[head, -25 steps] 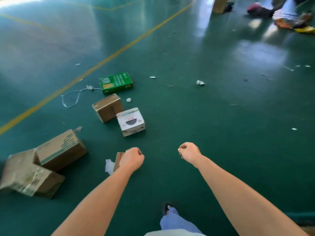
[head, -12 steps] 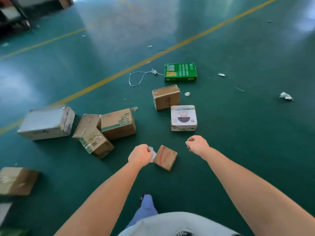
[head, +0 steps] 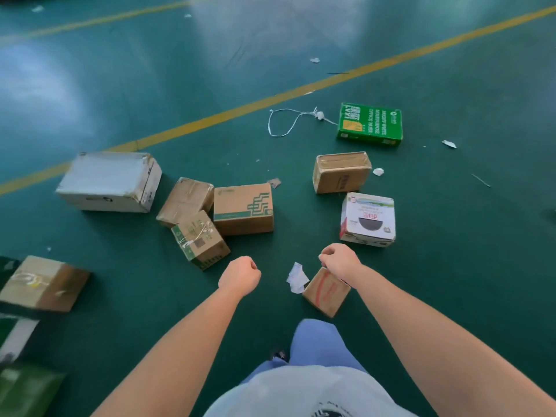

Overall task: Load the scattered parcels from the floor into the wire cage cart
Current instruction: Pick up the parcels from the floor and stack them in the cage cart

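Our fingers are curled into loose fists and clamped on nothing: the left hand (head: 239,276) hangs over bare green floor (head: 451,266), the right hand (head: 340,261) hovers just above a small brown cardboard box with red print (head: 323,294), which has a crumpled white paper scrap (head: 296,278) beside it. Whether the right knuckles touch that box we cannot tell.

Further out the parcels lie scattered on the floor. A white square carton with a dark bowl picture (head: 367,219) sits just beyond our right hand, then a plain taped brown box (head: 341,172) and a flat green printed box (head: 370,124). Beyond our left hand three brown cartons touch in a cluster, led by a tilted box with green markings and clear tape (head: 200,239). A large white taped case (head: 109,182) lies well to the left.

The wire cage cart is not in view, so nothing looks loaded from here.

We judge the risks as these: grabbing the tilted box could topple its neighbours, our foot could catch the loose white cord (head: 288,121), and a one-handed pinch could let the small box slip.
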{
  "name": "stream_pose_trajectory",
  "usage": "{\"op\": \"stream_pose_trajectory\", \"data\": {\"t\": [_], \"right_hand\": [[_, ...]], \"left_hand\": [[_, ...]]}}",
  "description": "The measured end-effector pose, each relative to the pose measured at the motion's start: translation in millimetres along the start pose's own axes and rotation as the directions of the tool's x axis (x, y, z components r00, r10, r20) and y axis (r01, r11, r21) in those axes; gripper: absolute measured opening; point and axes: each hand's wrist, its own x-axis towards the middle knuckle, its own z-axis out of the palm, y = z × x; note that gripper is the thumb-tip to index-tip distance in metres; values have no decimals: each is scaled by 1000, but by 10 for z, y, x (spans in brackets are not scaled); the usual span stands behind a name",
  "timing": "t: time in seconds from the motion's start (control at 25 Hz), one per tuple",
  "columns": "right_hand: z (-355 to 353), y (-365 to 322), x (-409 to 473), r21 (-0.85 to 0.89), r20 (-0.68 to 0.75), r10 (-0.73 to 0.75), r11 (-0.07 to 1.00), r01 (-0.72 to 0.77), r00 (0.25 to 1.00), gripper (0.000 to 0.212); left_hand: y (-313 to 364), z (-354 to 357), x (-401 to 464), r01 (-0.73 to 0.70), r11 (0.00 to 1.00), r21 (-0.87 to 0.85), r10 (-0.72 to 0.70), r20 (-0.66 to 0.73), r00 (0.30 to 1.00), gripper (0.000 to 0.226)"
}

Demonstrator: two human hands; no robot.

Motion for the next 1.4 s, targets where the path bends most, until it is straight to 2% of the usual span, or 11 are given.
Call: {"op": "stream_pose_trajectory", "data": {"t": [0.12, 0.48, 0.56, 0.72, 0.88, 1.12, 1.28, 1.4], "right_hand": [[274, -425, 330, -30, 65, -13, 999, 15, 998, 20], [957, -1900, 1672, -82, 268, 16, 997, 6, 963, 12], [1167, -2190, 2004, -127, 311, 13, 992, 27, 950, 16], [1758, -2527, 2642, -224, 373, 59, 974, 28, 926, 24], [2586, -2582, 3326, -279, 401, 122, 960, -6, 908, 24], [3859, -2389, 4258, -301, 404, 171, 953, -45, 899, 42], [4500, -2136, 4729, -279, 381, 235, 951, -131, 894, 57], [4795, -1974, 4949, -224, 403, 262, 957, -182, 877, 63]], "left_hand": [[-290, -180, 317, 79, 997, -16, -78, 56, 995, 17], [-807, -1263, 1815, 259, 958, -124, -252, 71, 965, 15], [-968, -1430, 2165, 292, 944, -155, -283, 77, 956, 15], [-1439, -1465, 2857, 380, 903, -201, -364, 110, 925, 12], [-2080, -1155, 3660, 443, 859, -254, -420, 143, 896, 9], [-3019, -409, 4664, 600, 711, -366, -549, 245, 799, 54], [-3431, -29, 5190, 692, 588, -419, -635, 291, 716, 82], [-3715, 209, 5518, 693, 440, -571, -591, 396, 703, 97]]}}
